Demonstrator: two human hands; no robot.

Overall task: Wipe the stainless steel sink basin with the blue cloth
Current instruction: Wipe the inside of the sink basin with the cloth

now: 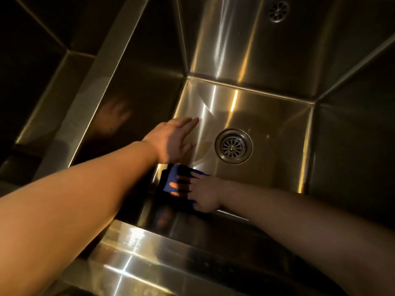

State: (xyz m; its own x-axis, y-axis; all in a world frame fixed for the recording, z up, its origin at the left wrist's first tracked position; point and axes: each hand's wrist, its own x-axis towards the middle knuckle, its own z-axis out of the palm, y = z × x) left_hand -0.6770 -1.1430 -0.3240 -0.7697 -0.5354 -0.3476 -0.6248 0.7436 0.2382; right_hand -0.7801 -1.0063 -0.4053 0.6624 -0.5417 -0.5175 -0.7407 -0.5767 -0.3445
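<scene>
Looking down into the stainless steel sink basin, we see both our bare arms reaching in from the near edge. Our right hand presses the blue cloth flat with spread fingers against the lower left part of the basin, close to where the floor meets the near wall; the fingers lie on top of the cloth rather than curling around it, so it is pinned, not clenched. The cloth sits just left of and nearer to us than the round drain strainer, and apart from it. Our left hand is released, its fingers straight and loosely together, holding nothing; it sits above the basin floor beside the left wall, and we cannot tell whether it touches the steel. A blurred reflection of that hand shows in the dark left wall. High on the far wall is a small round overflow grille. To the left lies a second, darker basin, and a bright steel rim runs along the near edge.
</scene>
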